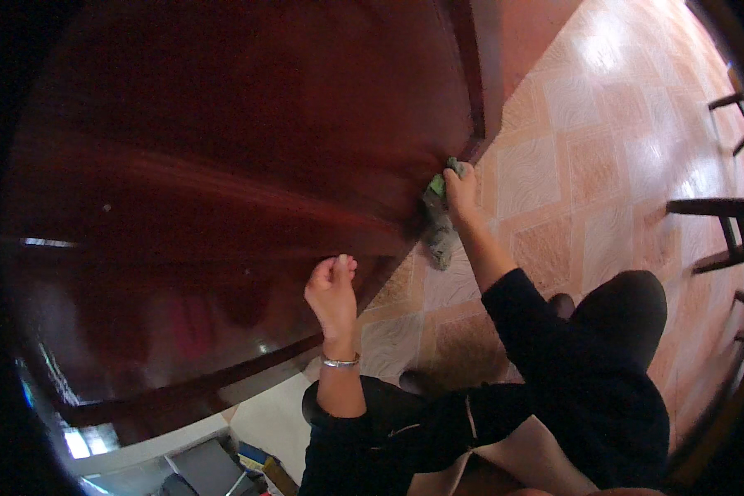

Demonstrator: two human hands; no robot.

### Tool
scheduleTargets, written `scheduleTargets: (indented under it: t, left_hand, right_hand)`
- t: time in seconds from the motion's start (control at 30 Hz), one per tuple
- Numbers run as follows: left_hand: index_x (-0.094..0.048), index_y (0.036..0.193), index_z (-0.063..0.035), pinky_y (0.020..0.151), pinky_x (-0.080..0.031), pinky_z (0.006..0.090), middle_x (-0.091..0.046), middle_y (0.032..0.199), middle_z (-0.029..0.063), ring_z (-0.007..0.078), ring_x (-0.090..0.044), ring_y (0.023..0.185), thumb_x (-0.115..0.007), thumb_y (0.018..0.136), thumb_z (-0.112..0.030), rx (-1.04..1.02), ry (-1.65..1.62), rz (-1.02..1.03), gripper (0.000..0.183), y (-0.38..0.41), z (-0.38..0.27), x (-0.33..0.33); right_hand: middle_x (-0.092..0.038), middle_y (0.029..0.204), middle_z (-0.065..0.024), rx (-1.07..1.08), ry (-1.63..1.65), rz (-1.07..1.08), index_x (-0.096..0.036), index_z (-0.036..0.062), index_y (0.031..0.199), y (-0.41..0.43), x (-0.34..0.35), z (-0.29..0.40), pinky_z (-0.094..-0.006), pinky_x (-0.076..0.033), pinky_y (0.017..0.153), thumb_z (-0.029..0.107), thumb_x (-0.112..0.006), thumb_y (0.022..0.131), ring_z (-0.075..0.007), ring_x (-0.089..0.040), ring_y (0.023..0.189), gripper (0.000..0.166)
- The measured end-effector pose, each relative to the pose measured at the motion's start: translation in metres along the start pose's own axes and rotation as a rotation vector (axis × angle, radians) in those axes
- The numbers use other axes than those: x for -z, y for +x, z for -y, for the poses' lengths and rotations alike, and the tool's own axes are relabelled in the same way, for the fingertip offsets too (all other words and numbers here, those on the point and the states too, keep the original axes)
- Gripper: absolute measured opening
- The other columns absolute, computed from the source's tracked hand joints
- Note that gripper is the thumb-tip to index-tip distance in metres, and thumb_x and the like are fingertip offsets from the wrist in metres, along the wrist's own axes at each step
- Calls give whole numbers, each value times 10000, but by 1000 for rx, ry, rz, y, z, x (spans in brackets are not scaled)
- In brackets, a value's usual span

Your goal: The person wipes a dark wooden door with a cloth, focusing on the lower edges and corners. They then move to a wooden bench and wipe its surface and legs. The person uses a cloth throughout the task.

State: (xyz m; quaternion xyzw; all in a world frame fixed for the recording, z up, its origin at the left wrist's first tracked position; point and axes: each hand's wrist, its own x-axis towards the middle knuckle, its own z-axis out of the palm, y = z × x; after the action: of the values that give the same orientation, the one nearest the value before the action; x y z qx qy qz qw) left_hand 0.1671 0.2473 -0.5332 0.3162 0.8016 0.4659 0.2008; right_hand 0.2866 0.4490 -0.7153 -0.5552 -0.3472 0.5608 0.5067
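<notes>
My right hand [462,183] grips a grey-green cloth [439,239] at the lower edge of a glossy dark red wooden panel [254,155]. The cloth hangs from my fingers over the tiled floor, and a brighter green patch shows on it near my thumb. To the left, my left hand [333,288] is raised in front of the panel with its fingers curled and nothing visible in them. A silver-coloured bangle [341,361] circles my left wrist.
Patterned tiles cover the floor [533,180]. Dark furniture legs [713,208] stand at the far right. Grey and blue-yellow items [254,456] lie at the lower left, beside a pale surface [273,415]. My bent knee [626,310] is at the lower right.
</notes>
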Motion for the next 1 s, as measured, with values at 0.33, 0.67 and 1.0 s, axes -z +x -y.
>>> scheduleTargets:
  t: [0.33, 0.67, 1.0]
  left_hand:
    - [-623, 802, 38, 628, -472, 294, -643, 695, 118, 174, -615, 644, -588, 801, -133, -78, 128, -61, 175, 4, 8, 6]
    - [-623, 764, -7, 592, -474, 344, -627, 695, 149, 275, -627, 650, -586, 795, -171, -276, 258, -101, 171, 5, 15, 5]
    - [-620, 727, -2, 554, -452, 322, -619, 659, 129, 215, -588, 602, -560, 785, -101, -224, 157, -126, 130, 3, 13, 3]
  right_hand:
    - [-422, 1116, -201, 1109, 6, 72, -430, 14, 1099, -139, -63, 199, -415, -325, 920, 69, -629, 643, -358, -413, 1045, 501]
    - [-402, 1123, -208, 998, -106, 209, -488, 74, 1010, -159, -54, 182, -449, -338, 897, 155, -732, 605, -378, -399, 1065, 480]
    - [-370, 1132, -209, 856, -186, 195, -470, 84, 995, -171, -61, 195, -446, -340, 898, 179, -725, 593, -388, -376, 1068, 485]
